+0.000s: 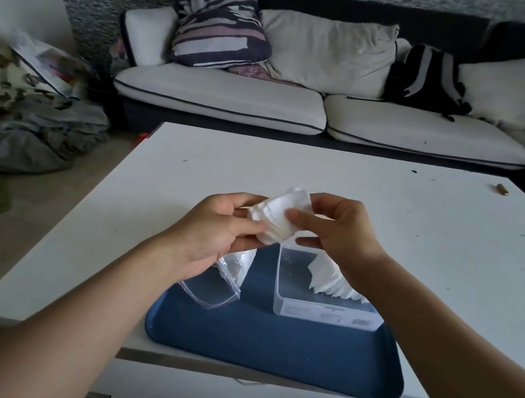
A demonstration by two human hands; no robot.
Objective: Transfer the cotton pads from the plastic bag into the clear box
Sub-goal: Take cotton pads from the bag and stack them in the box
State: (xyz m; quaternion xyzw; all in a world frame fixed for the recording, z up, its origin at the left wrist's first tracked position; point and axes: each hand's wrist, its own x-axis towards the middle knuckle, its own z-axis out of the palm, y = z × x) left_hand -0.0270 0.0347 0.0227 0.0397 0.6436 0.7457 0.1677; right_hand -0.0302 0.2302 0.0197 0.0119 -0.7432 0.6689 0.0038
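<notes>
- Head view: we note both bare hands raised above the blue tray [264,348], which sits on the white table [424,219].
- We find a stack of white cotton pads [281,215] held between the two hands, in the air over the far end of the tray.
- The left hand [221,226] is closed on the stack's left side, thumb on the near face and fingers behind.
- The right hand [338,236] pinches the stack's right side, thumb pressed on the front pad, fingers curled around the far edge.
- The plastic bag [216,281] hangs below the left hand, its open mouth toward the camera; a few white pads show inside it. Whether that hand also grips the bag we cannot tell.
- The clear box [324,299] stands on the tray, below and just right of the held stack, partly hidden by the right forearm.
- We record more pads [334,280] already in the box, leaning along its right side; its left part is bare.
</notes>
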